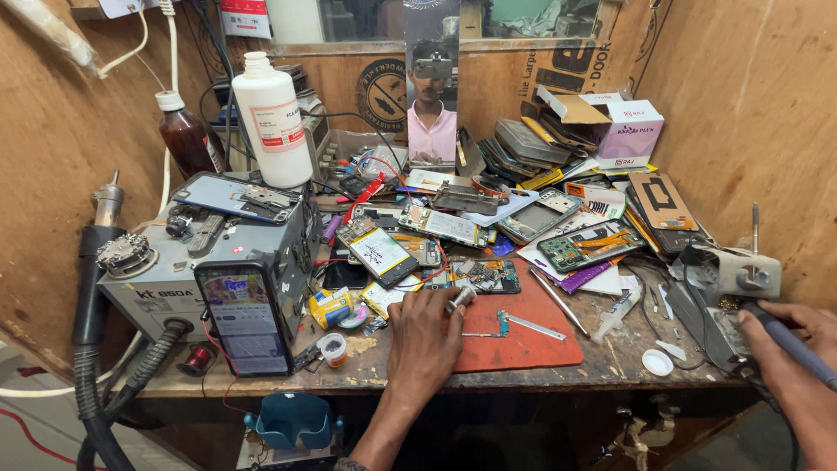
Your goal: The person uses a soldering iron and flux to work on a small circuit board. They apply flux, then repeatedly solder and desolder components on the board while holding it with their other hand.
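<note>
Wooden workbench (540,371), cluttered with opened phones and loose boards. Grey hot-air station (166,283) sits far left, a lit phone (246,318) leaning upright against its front. Red mat (523,336) lies centre-front. Left hand (425,336) rests on the mat's left edge, fingers curled around a small silver cylinder (460,299). Small circuit board (503,324) lies on the mat just right of that hand, not touching. Right hand (789,349) at far right edge, closed around a soldering iron handle (798,346), next to the iron stand (728,279).
</note>
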